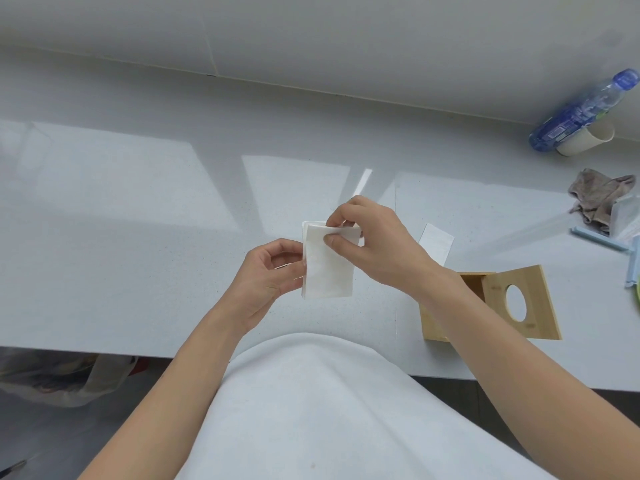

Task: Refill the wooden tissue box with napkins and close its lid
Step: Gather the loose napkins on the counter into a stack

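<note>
A folded stack of white napkins (327, 268) is held above the white counter in the middle of the view. My left hand (268, 275) grips its left edge. My right hand (375, 239) pinches the top napkin near the upper edge with thumb and forefinger. The wooden tissue box (437, 322) stands at the right, partly hidden behind my right forearm, with its lid (528, 303) swung open; the lid has a round hole. The inside of the box is mostly hidden.
A white paper piece (437, 241) and a thin white strip (363, 181) lie on the counter (138, 237). At the far right are a blue bottle (585, 110), a cup (588, 140), a grey rag (599, 197) and light-blue clips (599, 239). A plastic bag (65, 377) sits below the counter edge.
</note>
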